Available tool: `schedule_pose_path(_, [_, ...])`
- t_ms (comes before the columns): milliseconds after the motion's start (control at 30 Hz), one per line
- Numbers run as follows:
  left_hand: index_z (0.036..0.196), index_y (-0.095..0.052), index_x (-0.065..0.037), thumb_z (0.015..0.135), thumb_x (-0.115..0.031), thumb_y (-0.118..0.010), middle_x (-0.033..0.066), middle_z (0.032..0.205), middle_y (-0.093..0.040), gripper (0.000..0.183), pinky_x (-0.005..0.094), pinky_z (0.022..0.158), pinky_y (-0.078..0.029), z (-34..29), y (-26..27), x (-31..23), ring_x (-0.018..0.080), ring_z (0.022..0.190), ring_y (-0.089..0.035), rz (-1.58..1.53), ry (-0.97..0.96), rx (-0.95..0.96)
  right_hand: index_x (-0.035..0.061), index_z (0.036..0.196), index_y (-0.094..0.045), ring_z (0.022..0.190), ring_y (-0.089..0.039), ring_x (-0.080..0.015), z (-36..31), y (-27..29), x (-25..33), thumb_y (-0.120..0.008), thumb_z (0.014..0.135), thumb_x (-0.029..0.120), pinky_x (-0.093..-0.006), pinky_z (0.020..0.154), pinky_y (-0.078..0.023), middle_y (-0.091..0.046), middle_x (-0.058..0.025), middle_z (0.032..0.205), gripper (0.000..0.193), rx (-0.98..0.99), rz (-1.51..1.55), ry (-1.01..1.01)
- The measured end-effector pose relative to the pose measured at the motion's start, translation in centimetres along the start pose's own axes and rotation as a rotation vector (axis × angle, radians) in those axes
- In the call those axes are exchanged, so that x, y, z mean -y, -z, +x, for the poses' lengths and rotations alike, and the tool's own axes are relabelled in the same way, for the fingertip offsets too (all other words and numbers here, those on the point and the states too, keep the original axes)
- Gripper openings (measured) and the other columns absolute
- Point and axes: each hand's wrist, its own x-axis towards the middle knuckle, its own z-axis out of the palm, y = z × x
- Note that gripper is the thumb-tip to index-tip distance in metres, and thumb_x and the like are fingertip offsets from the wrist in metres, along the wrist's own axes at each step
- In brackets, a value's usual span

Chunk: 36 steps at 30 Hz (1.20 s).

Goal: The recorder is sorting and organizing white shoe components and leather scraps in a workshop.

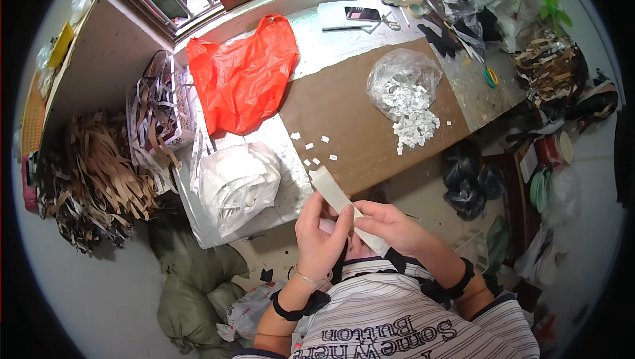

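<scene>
A cream-coloured flat strap [333, 188] slants across in front of my body at the table's near edge. My left hand [319, 230] pinches it, the thumb pressed on its face and the fingers behind. Lower on the strap, my right hand [389, 225] grips it between thumb and fingers. The strap's upper end reaches over the brown board [344, 107], beside a few loose small white tags [316, 160]. Farther right, a heap of the same kind of tags [411, 113] spills from a clear plastic bag [390, 68].
A red plastic bag [248, 74] and a clear bag of white straps [238, 183] lie on the table's left. Brown straps [109, 160] hang at far left beside a basket [175, 104]. A phone [362, 13] and scissors [489, 77] lie behind. Green sacks [188, 260] stand below.
</scene>
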Motion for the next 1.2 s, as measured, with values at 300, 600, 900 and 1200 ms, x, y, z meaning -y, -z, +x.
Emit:
schedule_pose_path(300, [0.141, -0.029, -0.006, 0.086, -0.002, -0.057, 0.0114, 0.127, -0.047, 0.063, 0.0299, 0.090, -0.043, 1.7, 0.5, -0.1, 0.0161, 0.105, -0.052, -0.534, 0.082, 0.145, -0.0020, 0.125, -0.041, 0.067, -0.060, -0.0140, -1.7, 0.4, 0.2, -0.036, 0.099, 0.022, -0.0264, 0.065, -0.050, -0.059, -0.0096, 0.079, 0.036, 0.133, 0.060, -0.091])
schedule_pose_path(600, [0.144, -0.015, -0.001, 0.092, -0.023, -0.050, 0.0211, 0.141, -0.034, 0.066, 0.0322, 0.089, -0.045, 0.6, -0.6, -0.8, 0.0251, 0.114, -0.052, -0.861, 0.243, 0.318, -0.0003, 0.123, -0.041, 0.064, -0.061, -0.0195, -1.5, 1.2, 0.2, -0.030, 0.100, 0.025, -0.0310, 0.064, -0.053, -0.059, -0.0178, 0.090, 0.036, 0.095, 0.282, -0.085])
schedule_pose_path(900, [0.117, -0.054, 0.006, 0.096, -0.012, -0.045, 0.0135, 0.112, -0.060, 0.029, 0.0195, 0.053, -0.043, 0.5, -1.2, -2.8, 0.0049, 0.060, -0.052, -0.785, 0.344, 0.208, -0.0027, 0.121, -0.041, 0.079, -0.064, -0.0234, -1.6, 1.1, 0.0, -0.034, 0.100, 0.026, -0.0311, 0.072, -0.053, -0.060, -0.0193, 0.100, 0.036, 0.034, 0.176, -0.088])
schedule_pose_path(1200, [0.083, -0.060, 0.001, 0.096, -0.014, -0.049, -0.0050, 0.056, -0.046, 0.023, 0.0190, 0.041, -0.028, 0.5, -1.9, -1.9, 0.0012, 0.048, -0.035, -0.625, 0.408, 0.137, -0.0028, 0.126, -0.038, 0.093, -0.063, -0.0267, -1.8, 1.4, -0.2, -0.035, 0.100, 0.027, -0.0351, 0.083, -0.052, -0.059, -0.0176, 0.104, 0.040, -0.046, 0.254, -0.013])
